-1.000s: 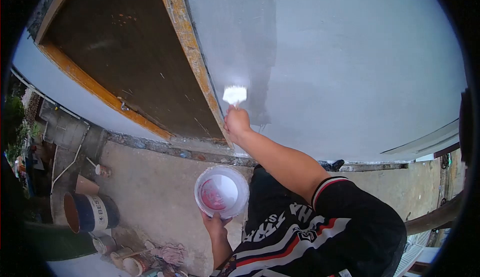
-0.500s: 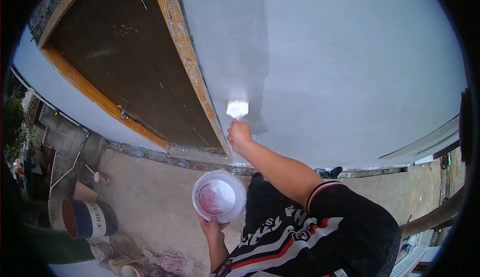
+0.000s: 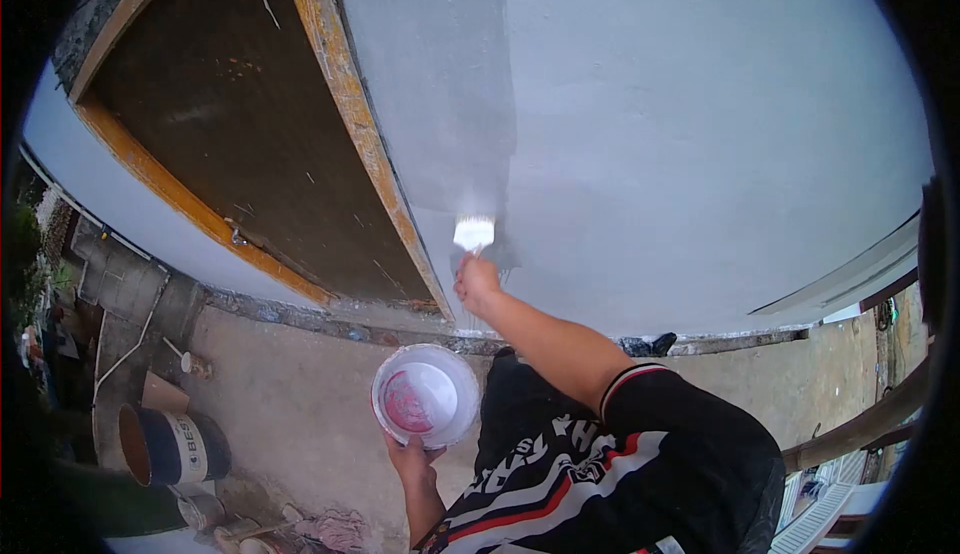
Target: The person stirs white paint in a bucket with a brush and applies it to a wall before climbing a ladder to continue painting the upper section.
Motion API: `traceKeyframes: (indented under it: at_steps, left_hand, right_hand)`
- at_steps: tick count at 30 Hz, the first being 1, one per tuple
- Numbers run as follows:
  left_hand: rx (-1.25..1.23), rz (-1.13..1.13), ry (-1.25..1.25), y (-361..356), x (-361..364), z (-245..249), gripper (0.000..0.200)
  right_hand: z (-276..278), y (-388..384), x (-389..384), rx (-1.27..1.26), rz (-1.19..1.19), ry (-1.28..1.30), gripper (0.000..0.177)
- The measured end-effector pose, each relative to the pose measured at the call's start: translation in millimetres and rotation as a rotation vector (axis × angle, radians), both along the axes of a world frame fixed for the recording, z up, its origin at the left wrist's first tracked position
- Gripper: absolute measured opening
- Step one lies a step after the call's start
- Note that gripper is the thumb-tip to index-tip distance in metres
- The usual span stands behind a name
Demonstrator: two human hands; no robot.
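A wide white paintbrush (image 3: 474,233) is in my right hand (image 3: 477,279), its bristles up against the wall (image 3: 620,154). Around the brush the wall shows a darker grey strip beside a lighter stretch to the right. My left hand (image 3: 412,457) grips a white paint bucket (image 3: 468,409) low by its near side, some fingers hidden beneath it. White paint and a pinkish-red patch show inside the bucket.
A dark brown door (image 3: 230,104) in a worn orange frame (image 3: 345,94) stands left of the brush. On the concrete floor (image 3: 270,384) at left are a dark blue drum (image 3: 205,449), a small can (image 3: 195,365) and a pinkish rag (image 3: 335,530).
The brush and my right hand have moved slightly down along the wall. The view has shifted a little, so the door and bucket appear further left.
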State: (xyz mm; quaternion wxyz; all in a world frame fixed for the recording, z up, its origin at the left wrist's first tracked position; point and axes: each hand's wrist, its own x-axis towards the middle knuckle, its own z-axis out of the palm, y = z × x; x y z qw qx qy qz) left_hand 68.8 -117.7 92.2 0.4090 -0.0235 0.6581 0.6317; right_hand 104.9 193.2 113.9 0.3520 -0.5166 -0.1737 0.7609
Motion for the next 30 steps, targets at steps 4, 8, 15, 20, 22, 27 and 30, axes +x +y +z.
traceKeyframes:
  at_steps: [4, 8, 15, 20, 22, 27, 30]
  left_hand:
    - [-0.01, -0.006, -0.018, -1, 1, -2, 0.066]
    - [-0.015, -0.023, -0.007, -4, 1, -6, 0.065]
    - [-0.013, 0.004, 0.013, -1, 4, 6, 0.063]
    - [-0.026, -0.002, 0.022, -1, 4, 7, 0.063]
    - [-0.029, -0.008, 0.025, -2, 4, 8, 0.064]
    - [0.004, -0.016, 0.025, -4, 3, 4, 0.065]
    - [-0.026, -0.019, 0.031, -2, 5, 7, 0.064]
  right_hand:
    - [53, 2, 28, 0.109, 0.057, 0.057, 0.017]
    - [70, -24, 37, 0.234, 0.024, 0.069, 0.017]
    - [7, -8, 9, -0.174, 0.13, 0.156, 0.013]
    - [28, 23, 46, 0.026, 0.043, 0.101, 0.018]
    - [50, 10, 64, 0.103, 0.031, 0.092, 0.02]
    - [30, -25, 73, 0.145, -0.003, 0.01, 0.015]
    - [1, -6, 68, -0.079, 0.075, -0.008, 0.017]
